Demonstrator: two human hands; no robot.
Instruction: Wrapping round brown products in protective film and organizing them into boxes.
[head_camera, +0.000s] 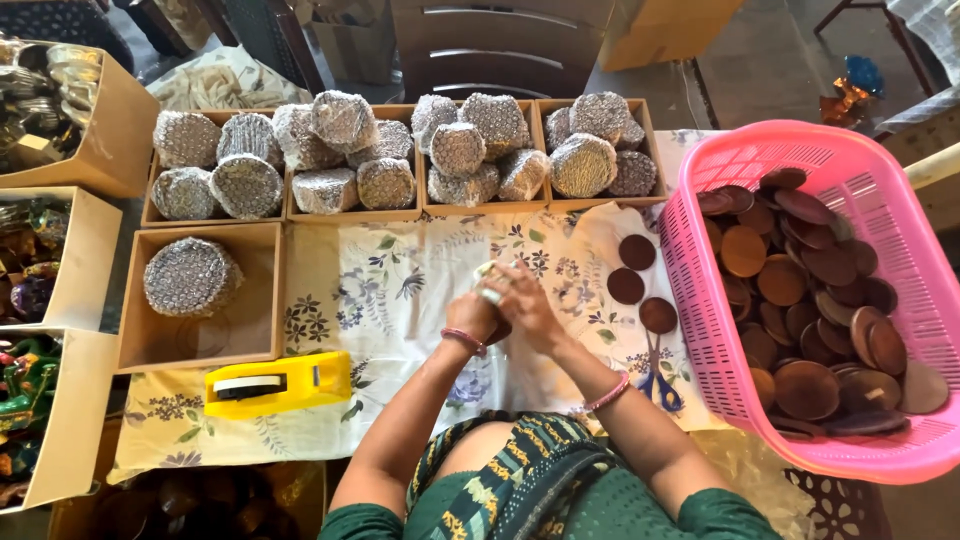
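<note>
My left hand (472, 318) and my right hand (527, 303) meet over the middle of the floral cloth (380, 300). Together they clasp a small stack of brown discs with clear wrap around it; the stack (497, 328) is mostly hidden by my fingers. Three loose brown wooden discs (637, 252) lie on the cloth just right of my hands. A pink plastic basket (720, 170) at the right holds several more brown discs. A yellow tape dispenser (278, 383) rests at the cloth's near left.
Open cardboard boxes (345, 215) along the far edge hold several bubble-wrapped round bundles; a nearer box (255, 300) holds one bundle. Blue-handled scissors (655, 378) lie beside the basket. Cardboard trays (85, 260) with colourful figurines line the left side.
</note>
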